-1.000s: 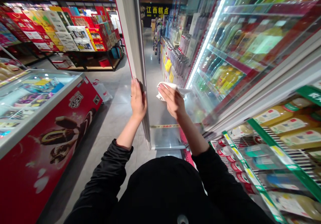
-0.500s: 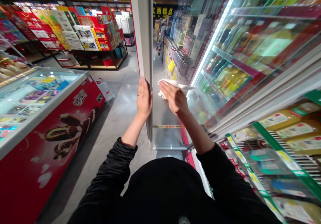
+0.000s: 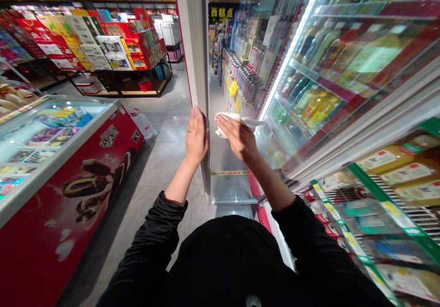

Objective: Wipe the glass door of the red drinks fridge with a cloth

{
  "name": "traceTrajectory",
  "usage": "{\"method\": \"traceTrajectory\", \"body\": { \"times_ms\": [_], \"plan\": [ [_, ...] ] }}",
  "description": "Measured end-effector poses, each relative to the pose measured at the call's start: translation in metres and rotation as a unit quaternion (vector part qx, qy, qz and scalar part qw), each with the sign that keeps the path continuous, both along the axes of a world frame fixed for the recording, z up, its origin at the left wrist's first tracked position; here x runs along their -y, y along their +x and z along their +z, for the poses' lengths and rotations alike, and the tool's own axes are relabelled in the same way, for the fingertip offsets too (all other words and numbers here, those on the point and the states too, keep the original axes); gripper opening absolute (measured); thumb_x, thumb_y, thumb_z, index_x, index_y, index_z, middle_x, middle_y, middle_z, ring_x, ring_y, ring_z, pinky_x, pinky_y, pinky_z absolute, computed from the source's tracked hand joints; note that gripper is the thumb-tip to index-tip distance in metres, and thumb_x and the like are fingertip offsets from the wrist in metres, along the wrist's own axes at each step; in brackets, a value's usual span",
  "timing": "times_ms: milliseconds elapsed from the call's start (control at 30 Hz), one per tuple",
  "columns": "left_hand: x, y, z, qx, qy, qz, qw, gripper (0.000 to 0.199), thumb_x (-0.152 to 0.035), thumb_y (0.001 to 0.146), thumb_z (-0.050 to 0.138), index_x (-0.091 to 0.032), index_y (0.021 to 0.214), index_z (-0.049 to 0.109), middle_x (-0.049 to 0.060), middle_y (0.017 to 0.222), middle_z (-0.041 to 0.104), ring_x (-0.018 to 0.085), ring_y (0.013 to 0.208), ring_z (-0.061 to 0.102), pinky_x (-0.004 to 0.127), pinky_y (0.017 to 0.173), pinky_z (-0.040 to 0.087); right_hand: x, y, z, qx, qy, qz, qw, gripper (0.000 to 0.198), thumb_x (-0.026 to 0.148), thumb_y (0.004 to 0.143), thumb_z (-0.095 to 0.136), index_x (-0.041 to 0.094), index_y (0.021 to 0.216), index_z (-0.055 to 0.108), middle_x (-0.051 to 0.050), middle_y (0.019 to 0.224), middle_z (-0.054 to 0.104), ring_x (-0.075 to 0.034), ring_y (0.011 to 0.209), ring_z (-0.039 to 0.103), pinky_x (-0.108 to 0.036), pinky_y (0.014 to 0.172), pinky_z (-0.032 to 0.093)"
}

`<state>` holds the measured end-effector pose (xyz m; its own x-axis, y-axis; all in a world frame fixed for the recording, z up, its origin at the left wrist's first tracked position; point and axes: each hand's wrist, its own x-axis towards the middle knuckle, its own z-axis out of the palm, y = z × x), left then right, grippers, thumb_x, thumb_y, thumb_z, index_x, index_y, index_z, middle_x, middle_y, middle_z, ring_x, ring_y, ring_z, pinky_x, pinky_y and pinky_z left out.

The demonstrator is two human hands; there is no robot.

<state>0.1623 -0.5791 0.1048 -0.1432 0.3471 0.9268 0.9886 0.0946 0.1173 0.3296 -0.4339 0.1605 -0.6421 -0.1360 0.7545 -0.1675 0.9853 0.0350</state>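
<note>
My left hand, with a ring on one finger, rests against the pale frame of an open glass door. Its fingers are straight and close together, and the thumb is mostly hidden. Just to the right, my right hand presses a white cloth to the door's glass. The fingers lie over the cloth, and a loose end of it sticks out to the right.
On the right is a cooler with bottles of yellow drink on green-edged wire racks. A red ice cream freezer stands at left, a plastic bag by its end. Behind are stacked gift boxes.
My right hand and the cloth have shifted very slightly left and down over the glass. My left hand stays on the door frame. The view has turned a little.
</note>
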Motion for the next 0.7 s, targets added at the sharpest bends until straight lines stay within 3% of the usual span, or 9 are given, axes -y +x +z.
{"method": "traceTrajectory", "body": {
  "times_ms": [100,167,300,400,533,700],
  "plan": [
    [-0.003,0.005,0.001,0.016,0.003,0.006,1.000,0.068,-0.034,0.122,0.020,-0.042,0.181,-0.014,0.004,0.194,0.008,0.028,0.176,0.004,0.059,0.144,0.027,-0.004,0.005,-0.006,-0.034,-0.011,0.010,0.999,0.075,0.004,0.113,0.035,0.037,0.180,0.033,0.002,0.170,0.062,-0.025,0.158,0.060,-0.046,0.136,0.052],
    [-0.004,0.009,0.002,0.032,0.008,0.004,0.999,0.066,-0.033,0.122,0.018,-0.040,0.182,-0.011,0.004,0.194,0.007,0.028,0.176,0.004,0.057,0.145,0.025,-0.001,-0.004,-0.007,-0.080,-0.002,0.018,0.997,0.073,0.003,0.113,0.033,0.033,0.180,0.032,-0.001,0.171,0.061,-0.025,0.160,0.057,-0.046,0.136,0.051],
    [-0.001,0.012,0.000,0.057,-0.002,0.001,0.998,0.062,-0.034,0.124,0.018,-0.023,0.182,0.003,0.011,0.193,0.010,0.028,0.176,0.003,0.049,0.147,0.017,0.010,-0.021,-0.012,-0.106,0.025,0.038,0.993,0.062,0.003,0.114,0.031,0.013,0.173,0.047,-0.011,0.168,0.063,-0.023,0.162,0.055,-0.041,0.136,0.051],
    [0.003,0.010,-0.003,0.087,-0.010,-0.018,0.996,0.060,-0.039,0.124,0.021,-0.015,0.179,0.017,0.013,0.192,0.014,0.027,0.175,0.002,0.044,0.147,0.012,0.009,-0.013,-0.020,-0.072,0.024,0.044,0.996,0.061,0.002,0.114,0.032,0.013,0.171,0.050,-0.011,0.167,0.064,-0.021,0.158,0.059,-0.038,0.135,0.052],
    [0.003,0.008,-0.005,0.075,-0.006,-0.023,0.997,0.060,-0.040,0.124,0.026,-0.020,0.180,0.017,0.011,0.192,0.011,0.029,0.175,0.004,0.051,0.148,0.012,-0.001,0.000,-0.023,-0.046,-0.007,0.028,0.999,0.067,0.003,0.114,0.033,0.027,0.175,0.044,-0.003,0.167,0.064,-0.021,0.157,0.061,-0.043,0.135,0.053],
    [0.003,0.007,-0.006,0.061,0.000,-0.031,0.998,0.061,-0.036,0.124,0.022,-0.027,0.182,0.009,0.005,0.193,0.005,0.027,0.175,0.000,0.052,0.148,0.011,0.008,-0.018,-0.014,-0.094,-0.017,0.034,0.995,0.065,0.004,0.114,0.030,0.022,0.176,0.043,-0.006,0.171,0.060,-0.020,0.165,0.049,-0.042,0.138,0.047]
  ]
}}
